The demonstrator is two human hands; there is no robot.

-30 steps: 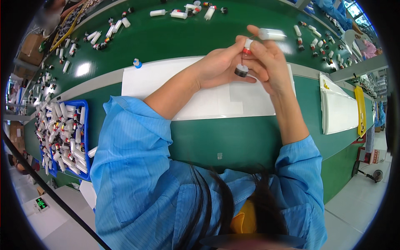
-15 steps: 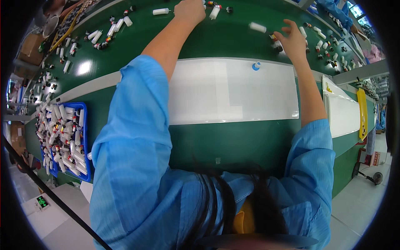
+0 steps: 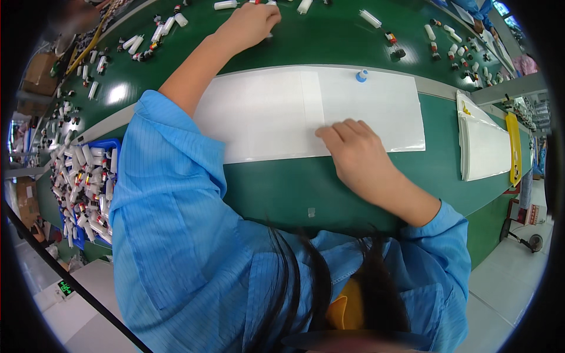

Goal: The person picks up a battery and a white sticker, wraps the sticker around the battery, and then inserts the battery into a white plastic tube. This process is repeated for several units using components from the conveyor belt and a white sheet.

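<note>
My left hand [image 3: 248,26] is over the far green surface, its fingers bent and pressed together. A pale bit shows beneath them, but what they hold is mostly hidden. My right hand [image 3: 360,154] is above the near edge of a white sheet [image 3: 259,112], fingers curled in; whatever may be in them is hidden. A small white-and-blue piece [image 3: 362,76] stands on the sheet's far part. White bottle-like tubes with dark ends lie past the sheet, among them a white tube [image 3: 370,19] and a dark-and-red fitting [image 3: 391,37].
A blue crate [image 3: 109,143] heaped with white tubes stands at my left. Several more tubes [image 3: 156,34] lie scattered on the green surface [image 3: 318,44]. At my right are a stack of white sheets [image 3: 485,144] and a yellow strip [image 3: 514,150].
My right hand has come back from the far right tubes to the sheet's near edge, its fingers now curled. The left hand has drawn left and a little nearer. The far right tubes have shifted.
</note>
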